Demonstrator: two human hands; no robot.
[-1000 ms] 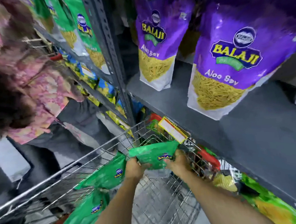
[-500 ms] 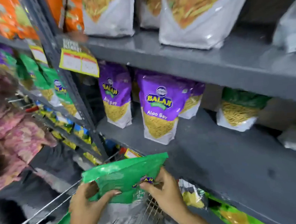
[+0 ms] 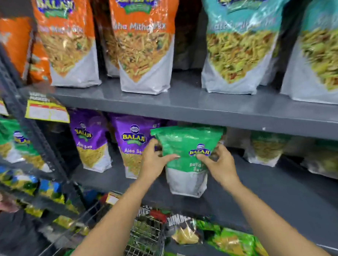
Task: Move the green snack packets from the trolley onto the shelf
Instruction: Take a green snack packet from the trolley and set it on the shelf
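A green snack packet [image 3: 183, 144] with a white lower half stands upright on the grey middle shelf [image 3: 267, 191], just right of the purple packets. My left hand [image 3: 155, 158] grips its left side and my right hand [image 3: 217, 162] grips its right side at the logo. Another green packet [image 3: 264, 147] stands farther right on the same shelf, deep in shadow. The wire trolley [image 3: 145, 240] shows at the bottom centre between my forearms; its contents are blurred.
Purple Aloo Sev packets [image 3: 131, 142] stand left of the held packet. Orange packets [image 3: 143, 40] and teal packets [image 3: 240, 38] fill the shelf above. A dark upright post [image 3: 31, 124] with a yellow price tag [image 3: 46, 113] separates the neighbouring rack. Green and yellow packets [image 3: 230, 240] lie below.
Both hands lifted the green packet out of the trolley and carried it up and right onto the middle shelf, turning it upright. The view tilted upward.
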